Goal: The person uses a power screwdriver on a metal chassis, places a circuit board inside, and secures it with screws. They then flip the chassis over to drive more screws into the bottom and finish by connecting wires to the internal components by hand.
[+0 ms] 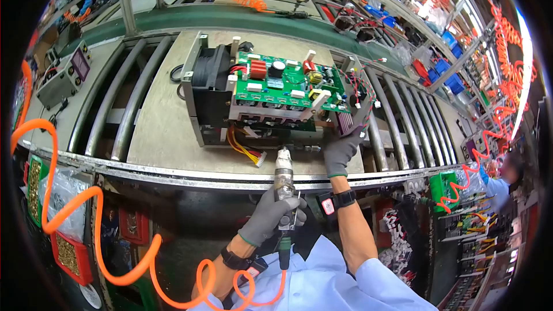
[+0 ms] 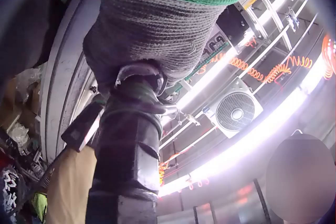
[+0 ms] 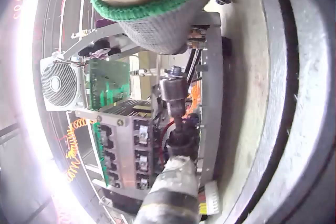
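My left hand (image 1: 269,214), in a grey glove, grips an air ratchet wrench (image 1: 284,174) with white tape round its head. From that head a metal socket (image 3: 174,91) points toward my right hand (image 1: 341,154). The gloved right hand is at the right end of an open electrical unit, beside its metal frame (image 3: 212,108); its fingertips are hidden, and I cannot tell whether they hold anything. A green circuit board (image 1: 276,107) lies on top of the unit. Colored wires with a white connector (image 1: 261,159) hang from the unit's near side.
A pale board (image 1: 155,121) carries the unit over metal rollers (image 1: 397,121). An orange coiled hose (image 1: 124,279) runs from the wrench to the left. Bins of small parts, one red (image 1: 86,273), stand at the left. At the right is a green bin (image 1: 442,187).
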Motion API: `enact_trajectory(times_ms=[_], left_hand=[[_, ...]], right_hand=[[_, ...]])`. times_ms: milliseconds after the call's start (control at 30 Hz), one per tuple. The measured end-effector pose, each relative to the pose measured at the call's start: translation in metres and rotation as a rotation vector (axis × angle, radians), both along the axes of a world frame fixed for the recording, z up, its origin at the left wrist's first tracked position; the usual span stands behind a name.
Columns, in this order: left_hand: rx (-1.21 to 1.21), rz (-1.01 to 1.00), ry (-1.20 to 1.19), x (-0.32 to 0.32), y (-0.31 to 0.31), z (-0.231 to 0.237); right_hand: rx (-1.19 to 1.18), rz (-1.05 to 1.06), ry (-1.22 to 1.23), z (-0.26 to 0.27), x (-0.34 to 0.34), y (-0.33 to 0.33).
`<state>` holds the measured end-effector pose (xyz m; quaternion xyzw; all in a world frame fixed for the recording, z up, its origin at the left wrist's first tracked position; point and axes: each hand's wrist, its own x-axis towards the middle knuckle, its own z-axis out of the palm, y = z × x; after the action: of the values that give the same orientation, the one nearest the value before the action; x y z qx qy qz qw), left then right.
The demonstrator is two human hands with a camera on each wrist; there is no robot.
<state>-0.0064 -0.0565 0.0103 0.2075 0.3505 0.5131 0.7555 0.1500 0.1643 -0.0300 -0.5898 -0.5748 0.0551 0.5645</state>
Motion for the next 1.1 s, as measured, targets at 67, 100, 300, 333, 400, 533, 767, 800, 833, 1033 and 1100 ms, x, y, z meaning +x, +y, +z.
enact_trajectory(times_ms=[67,100,300,333,400,533,767,800,833,1033,1100], left_hand=[[0.005,0.038,0.004,0.001,0.001,0.005],[0.017,0.024,-0.028,0.002,0.004,-0.002],[0.078,0.072,-0.063,0.010,0.023,-0.008],[0.083,0.074,-0.060,0.011,0.028,-0.008],[0.095,0.106,-0.055,0.020,0.036,-0.018],[0.090,0.136,0.000,0.025,0.047,-0.013],[0.076,0.113,-0.016,0.034,0.062,-0.015],[0.074,0.110,-0.011,0.035,0.063,-0.015],[0.071,0.109,-0.006,0.035,0.064,-0.015],[0.054,0.101,-0.011,0.035,0.067,-0.012],[0.042,0.114,-0.005,0.038,0.068,-0.012]], right_hand=[[0.005,0.053,0.054,0.012,-0.006,-0.003],[0.003,0.077,0.082,0.016,-0.006,-0.004],[0.041,0.044,-0.154,0.029,0.002,-0.009],[0.082,0.069,-0.160,0.029,0.005,-0.006],[0.115,0.099,-0.111,0.028,0.006,-0.001],[0.148,0.128,-0.128,0.013,0.018,0.013],[0.144,0.169,-0.104,0.012,0.020,0.013],[0.144,0.168,-0.093,0.012,0.020,0.014],[0.144,0.167,-0.081,0.011,0.019,0.014],[0.135,0.141,-0.144,0.014,0.018,0.012],[0.128,0.176,-0.110,0.018,0.015,0.009]])
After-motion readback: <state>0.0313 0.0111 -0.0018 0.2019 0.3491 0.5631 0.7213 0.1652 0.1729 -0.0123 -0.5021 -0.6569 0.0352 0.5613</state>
